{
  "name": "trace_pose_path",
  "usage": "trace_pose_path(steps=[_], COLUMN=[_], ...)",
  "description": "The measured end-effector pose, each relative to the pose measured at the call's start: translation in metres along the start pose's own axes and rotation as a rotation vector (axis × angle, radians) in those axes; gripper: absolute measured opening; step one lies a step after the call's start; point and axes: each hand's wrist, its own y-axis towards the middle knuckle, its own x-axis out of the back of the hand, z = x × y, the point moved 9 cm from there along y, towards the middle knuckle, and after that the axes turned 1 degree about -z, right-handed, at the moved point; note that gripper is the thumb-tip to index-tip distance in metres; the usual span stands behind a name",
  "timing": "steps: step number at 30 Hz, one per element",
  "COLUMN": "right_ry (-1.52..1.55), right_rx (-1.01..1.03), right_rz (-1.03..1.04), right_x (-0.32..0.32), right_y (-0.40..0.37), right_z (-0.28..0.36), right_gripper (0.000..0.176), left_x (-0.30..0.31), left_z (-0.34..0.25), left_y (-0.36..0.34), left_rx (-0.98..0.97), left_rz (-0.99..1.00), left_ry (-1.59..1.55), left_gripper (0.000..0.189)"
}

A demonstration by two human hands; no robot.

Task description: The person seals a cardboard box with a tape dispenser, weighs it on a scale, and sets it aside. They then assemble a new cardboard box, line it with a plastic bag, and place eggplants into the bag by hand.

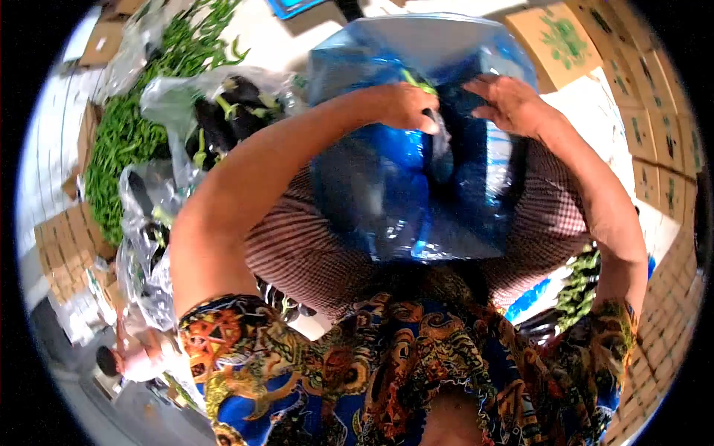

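Note:
Between my knees sits a container lined with a blue plastic bag [364,189], its mouth spread wide. My left hand [407,106] is closed around the top of a dark eggplant [442,156], whose green stem shows above the fingers. The eggplant hangs inside the bag, its body partly blurred. To its right, my right hand [509,105] is over the bag's opening with fingers apart, holding nothing. Deep shadow hides the bottom of the bag.
At left, eggplants [242,100] lie in clear plastic bags beside a large heap of green peppers [123,145]. A printed cardboard box [554,44] stands at upper right, near stacked cartons [658,134]. More eggplants [580,290] lie by my right side. Another person [141,360] is at lower left.

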Motion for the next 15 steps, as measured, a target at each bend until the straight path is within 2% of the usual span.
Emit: trace_pose_path(steps=[2, 3, 4, 6, 8, 10, 12, 14, 15], right_ry=[-0.007, -0.021, -0.036, -0.001, -0.007, -0.01, -0.02, -0.11, -0.262], right_rx=[0.019, -0.031, -0.087, -0.126, -0.054, -0.027, -0.075, -0.116, -0.085], right_rz=[-0.069, 0.017, 0.102, 0.231, 0.238, 0.255, 0.261, 0.215, 0.177], right_x=[-0.002, -0.003, -0.001, -0.002, 0.002, -0.002, -0.008, -0.045, -0.064], right_y=[0.002, 0.003, 0.002, 0.001, 0.01, 0.026, 0.047, 0.07, 0.082], right_z=[0.006, 0.015, 0.025, 0.045, 0.062, 0.064, 0.057, 0.018, 0.002], right_gripper=[0.044, 0.043, 0.041, 0.045, 0.041, 0.039, 0.039, 0.026, 0.029], left_x=[0.034, 0.04, 0.047, 0.05, 0.053, 0.043, 0.027, -0.016, -0.029], left_z=[-0.039, -0.037, -0.034, -0.012, 0.02, 0.066, 0.102, 0.16, 0.174], left_y=[-0.04, -0.063, -0.087, -0.143, -0.204, -0.263, -0.318, -0.381, -0.402], left_rx=[-0.086, 0.039, 0.058, 0.192, 0.383, 0.5, 0.779, 0.908, 1.005], left_rz=[0.005, 0.062, 0.031, -0.095, -0.344, -0.721, -1.141, -1.425, -1.448], left_ry=[-0.233, -0.431, -0.5, -0.848, -1.083, -1.244, -1.17, -1.036, -0.958], left_gripper=[0.053, 0.048, 0.043, 0.04, 0.035, 0.03, 0.022, 0.017, 0.016])
